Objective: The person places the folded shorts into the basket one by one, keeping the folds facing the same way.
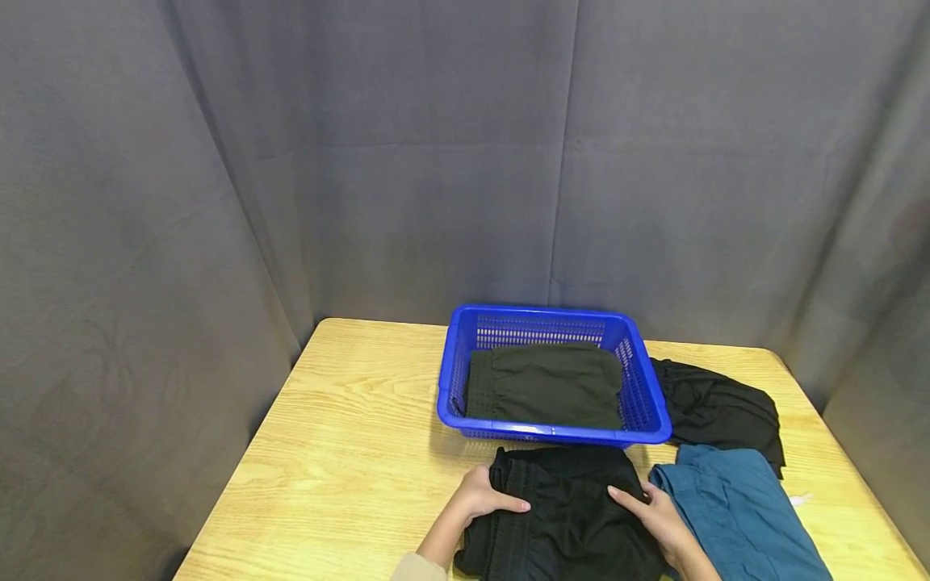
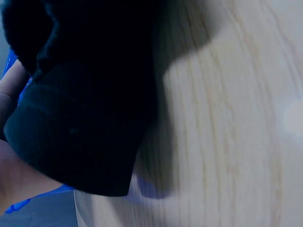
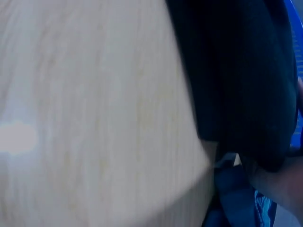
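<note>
A folded pair of black pants (image 1: pixel 574 524) with a gathered elastic waistband lies in front of the basket, at the bottom of the head view. My left hand (image 1: pixel 478 495) grips the waistband side, thumb on top and the other fingers hidden beneath the cloth. On the opposite side my right hand (image 1: pixel 659 523) pinches the pants in the same way. Both wrist views show the black cloth raised over the wooden surface at its near edge. Inside the blue plastic basket (image 1: pixel 501 428) lies a folded dark olive garment (image 1: pixel 552 383), its elastic waistband toward the left.
Blue folded pants (image 1: pixel 744 516) lie right beside my right hand. Behind them a black garment (image 1: pixel 719 407) sits against the basket's right side. A small white tag (image 1: pixel 801 499) shows at the blue cloth's edge. Grey curtains (image 1: pixel 450 161) surround the wooden table (image 1: pixel 349 452).
</note>
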`<action>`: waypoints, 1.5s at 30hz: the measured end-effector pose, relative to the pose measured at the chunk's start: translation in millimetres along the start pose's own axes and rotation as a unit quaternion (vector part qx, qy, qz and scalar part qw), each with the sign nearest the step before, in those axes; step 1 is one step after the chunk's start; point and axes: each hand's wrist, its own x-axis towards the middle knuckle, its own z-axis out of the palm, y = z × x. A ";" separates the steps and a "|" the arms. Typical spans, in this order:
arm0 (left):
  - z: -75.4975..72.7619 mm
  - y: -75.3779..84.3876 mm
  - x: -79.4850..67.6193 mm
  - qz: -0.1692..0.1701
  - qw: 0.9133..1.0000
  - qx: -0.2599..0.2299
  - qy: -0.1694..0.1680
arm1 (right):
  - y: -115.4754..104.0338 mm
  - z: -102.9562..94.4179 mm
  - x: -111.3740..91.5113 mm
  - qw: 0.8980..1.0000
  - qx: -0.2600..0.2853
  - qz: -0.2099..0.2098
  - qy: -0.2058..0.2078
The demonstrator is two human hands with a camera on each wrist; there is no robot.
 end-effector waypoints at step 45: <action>-5.4 14.4 -3.7 -0.031 0.996 -0.069 -0.053 | 12.8 -14.8 -9.7 0.966 0.158 -0.071 -0.193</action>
